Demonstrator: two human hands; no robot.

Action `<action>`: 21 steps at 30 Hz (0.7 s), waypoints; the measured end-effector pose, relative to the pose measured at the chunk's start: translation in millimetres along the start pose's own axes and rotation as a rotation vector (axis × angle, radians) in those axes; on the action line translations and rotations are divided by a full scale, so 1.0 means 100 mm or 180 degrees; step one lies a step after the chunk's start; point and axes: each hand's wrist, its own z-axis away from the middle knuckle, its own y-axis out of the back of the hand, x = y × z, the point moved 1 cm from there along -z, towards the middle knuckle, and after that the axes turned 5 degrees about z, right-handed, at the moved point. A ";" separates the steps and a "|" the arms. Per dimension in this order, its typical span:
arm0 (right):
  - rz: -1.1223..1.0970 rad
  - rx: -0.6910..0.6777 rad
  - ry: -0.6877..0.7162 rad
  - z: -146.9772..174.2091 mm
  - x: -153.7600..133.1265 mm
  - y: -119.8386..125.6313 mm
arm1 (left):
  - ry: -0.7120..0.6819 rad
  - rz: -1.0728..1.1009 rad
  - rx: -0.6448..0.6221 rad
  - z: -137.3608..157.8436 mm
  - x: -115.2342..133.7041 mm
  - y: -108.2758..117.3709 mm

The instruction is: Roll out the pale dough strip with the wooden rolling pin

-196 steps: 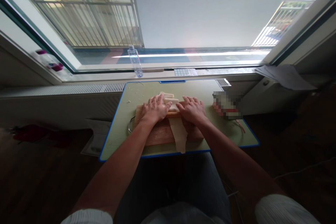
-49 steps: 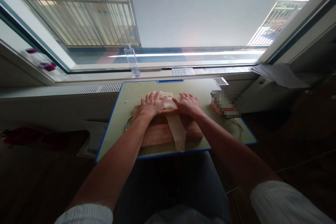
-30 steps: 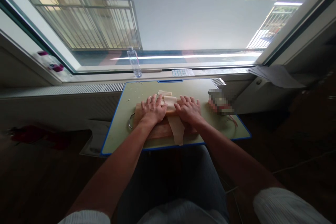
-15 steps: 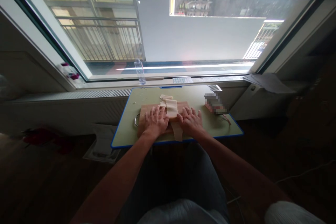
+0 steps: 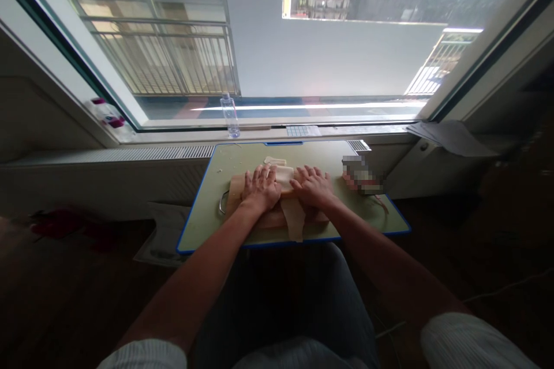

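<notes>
Bottles: A clear bottle [image 5: 230,118] stands on the far sill [image 5: 255,134]; a pink-capped one [image 5: 108,114] sits at the left end. The contents of both are too unclear to tell.
Dough: The strip [image 5: 294,222] lies across the board [image 5: 237,189], running out near and far from beneath a rolling pin [image 5: 286,195], its near end past the board's edge.
Hands: The left hand [image 5: 262,189] and right hand [image 5: 315,185] press palms down over the pin, fingers slightly apart, hiding its ends.
Table: A scrap [image 5: 275,161] lies just beyond the board; a pixelated object [image 5: 362,176] sits right.
Beyond: Papers [image 5: 450,137] rest far right, beside the window.
</notes>
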 end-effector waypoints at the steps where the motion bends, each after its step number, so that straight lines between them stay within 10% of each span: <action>1: -0.0050 -0.0034 -0.0029 -0.05 0.01 -0.01 | 0.0016 0.0015 -0.0069 -0.05 -0.01 0.00; 21: -0.0491 -0.0257 -0.0321 -0.72 0.09 -0.05 | 0.0199 0.0441 -0.0467 -0.61 -0.13 0.06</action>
